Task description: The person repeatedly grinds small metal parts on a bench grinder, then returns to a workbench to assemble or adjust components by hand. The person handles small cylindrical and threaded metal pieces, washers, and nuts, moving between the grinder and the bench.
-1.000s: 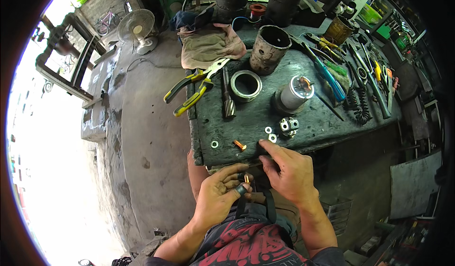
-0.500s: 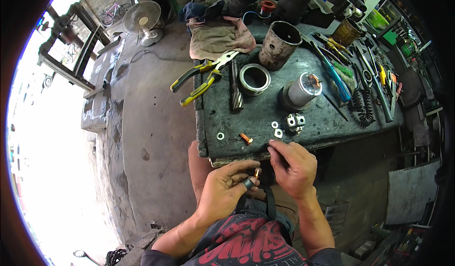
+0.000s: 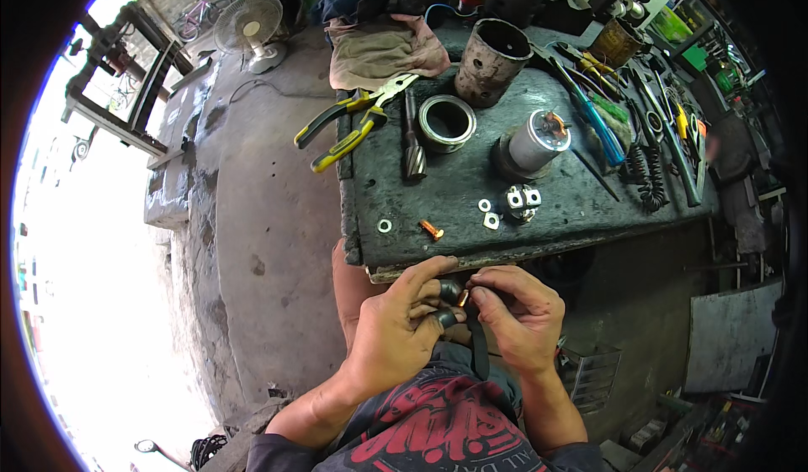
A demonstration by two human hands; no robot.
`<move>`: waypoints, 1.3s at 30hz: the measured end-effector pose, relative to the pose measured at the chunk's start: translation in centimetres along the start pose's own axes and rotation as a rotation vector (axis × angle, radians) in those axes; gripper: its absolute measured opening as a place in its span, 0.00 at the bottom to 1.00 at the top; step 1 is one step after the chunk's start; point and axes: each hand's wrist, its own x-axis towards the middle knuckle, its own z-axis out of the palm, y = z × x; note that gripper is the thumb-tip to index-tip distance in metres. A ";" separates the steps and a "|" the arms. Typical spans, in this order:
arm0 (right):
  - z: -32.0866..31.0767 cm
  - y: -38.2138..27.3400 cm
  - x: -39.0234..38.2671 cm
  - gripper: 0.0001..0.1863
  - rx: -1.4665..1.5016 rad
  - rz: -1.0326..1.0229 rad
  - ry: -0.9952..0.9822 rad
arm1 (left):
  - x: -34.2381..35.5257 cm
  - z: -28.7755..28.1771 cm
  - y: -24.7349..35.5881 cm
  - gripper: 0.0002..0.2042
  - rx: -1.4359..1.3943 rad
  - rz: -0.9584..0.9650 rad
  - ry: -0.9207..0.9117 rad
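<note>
Close to my lap, just off the bench's front edge, my left hand [image 3: 391, 325] grips a small copper-coloured bolt [image 3: 464, 298] between thumb and fingers. Dark coverings wrap two of its fingertips. My right hand [image 3: 526, 312] is closed in a pinch right beside the bolt; whatever its fingertips hold is too small to make out. On the bench in front lie another copper bolt [image 3: 433, 230], a washer [image 3: 385, 225] to the left, a second washer [image 3: 484, 205] and a square nut [image 3: 491, 220]. Next to these sits a cluster of metal blocks [image 3: 523, 203] with holes.
The dark workbench [image 3: 396, 249] also carries yellow-black pliers [image 3: 358, 131] overhanging its left edge, a fluted cutter [image 3: 413, 161], a metal ring [image 3: 447, 124], a rusty pipe [image 3: 492, 64], a silver cylinder [image 3: 539, 145], a rag [image 3: 387, 51] and several tools at right. A fan [image 3: 250, 30] stands far left.
My right hand has come down and left from the bench edge to the bolt in my left hand. The left fingers have shifted around the bolt. The view has tilted slightly.
</note>
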 end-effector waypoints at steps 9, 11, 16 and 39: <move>-0.4 0.0 -0.6 0.10 -0.090 -0.038 -0.035 | -0.6 0.0 0.2 0.30 0.137 0.008 -0.027; -0.4 0.0 -0.7 0.10 -0.091 -0.044 -0.030 | -0.7 0.0 0.2 0.31 0.148 0.007 -0.032; -0.5 -0.1 -0.7 0.11 -0.204 -0.192 -0.056 | -0.7 -0.1 0.1 0.32 0.272 0.074 -0.040; -0.3 0.4 -2.2 0.11 -0.155 -0.250 -0.018 | -1.0 0.3 0.0 0.31 0.375 0.181 -0.026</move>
